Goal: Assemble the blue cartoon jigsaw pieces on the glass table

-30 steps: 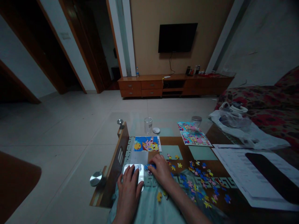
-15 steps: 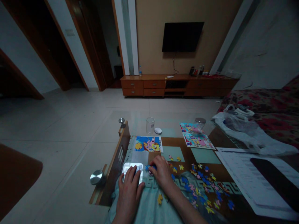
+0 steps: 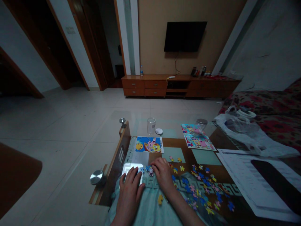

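Note:
My left hand [image 3: 131, 186] lies flat with fingers apart on a small white board [image 3: 128, 166], partly covering it. Right beside the board is a little cluster of joined jigsaw pieces [image 3: 148, 170], blue and pink. My right hand [image 3: 162, 174] has its fingers bent and drawn together, thumb and fingertips pressed at the right edge of that cluster; the exact contact is partly hidden. A yellow jigsaw piece [image 3: 160, 199] lies on the pale green cloth between my forearms. Many loose jigsaw pieces [image 3: 204, 182] are scattered to the right.
Beyond my hands lies a cartoon picture card [image 3: 149, 145]. Behind it stand a glass jar [image 3: 151, 126] and a white lid [image 3: 159, 131]. More picture cards [image 3: 199, 142] lie under another jar [image 3: 201, 124]. Papers [image 3: 254, 185], a black phone-like slab [image 3: 275, 182] and a plastic bag [image 3: 254, 135] are right.
My right fingers have drawn slightly back to the right, showing more of the joined jigsaw pieces. My left hand stays on the white board. The view has shifted slightly.

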The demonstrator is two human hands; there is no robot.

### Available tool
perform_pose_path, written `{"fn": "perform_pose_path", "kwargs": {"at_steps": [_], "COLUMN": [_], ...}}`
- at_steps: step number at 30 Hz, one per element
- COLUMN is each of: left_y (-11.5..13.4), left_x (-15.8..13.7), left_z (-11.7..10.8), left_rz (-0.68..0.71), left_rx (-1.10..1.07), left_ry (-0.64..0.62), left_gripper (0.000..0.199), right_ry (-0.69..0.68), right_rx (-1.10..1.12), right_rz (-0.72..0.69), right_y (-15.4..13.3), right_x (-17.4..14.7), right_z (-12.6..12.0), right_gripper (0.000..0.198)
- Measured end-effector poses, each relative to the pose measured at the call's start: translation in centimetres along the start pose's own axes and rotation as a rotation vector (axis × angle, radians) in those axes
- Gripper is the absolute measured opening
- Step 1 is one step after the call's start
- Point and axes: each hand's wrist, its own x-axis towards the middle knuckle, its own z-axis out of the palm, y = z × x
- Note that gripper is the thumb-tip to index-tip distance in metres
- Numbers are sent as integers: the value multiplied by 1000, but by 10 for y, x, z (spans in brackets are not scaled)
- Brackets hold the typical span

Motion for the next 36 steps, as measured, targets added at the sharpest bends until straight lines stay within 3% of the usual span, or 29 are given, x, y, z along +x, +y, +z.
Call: {"fn": "perform_pose_path", "kwargs": {"at_steps": [8,19,36], "left_y": [1,-4,-3], "left_x": [-1,-2,-2], "left_z": [1,7,4], "left_rz": [1,30,40], "left_rx": [-4,9,7], "left_ry": [14,77,67], "left_gripper": [34,33,33], "right_ry": [72,102,104], "right_rx": [127,108,119], "right_rz": [-2,-48,-44], "right_y": [4,11,10], "right_x": [1,0,0], "right_z": [0,6,5], "right_gripper": [24,25,26]}}
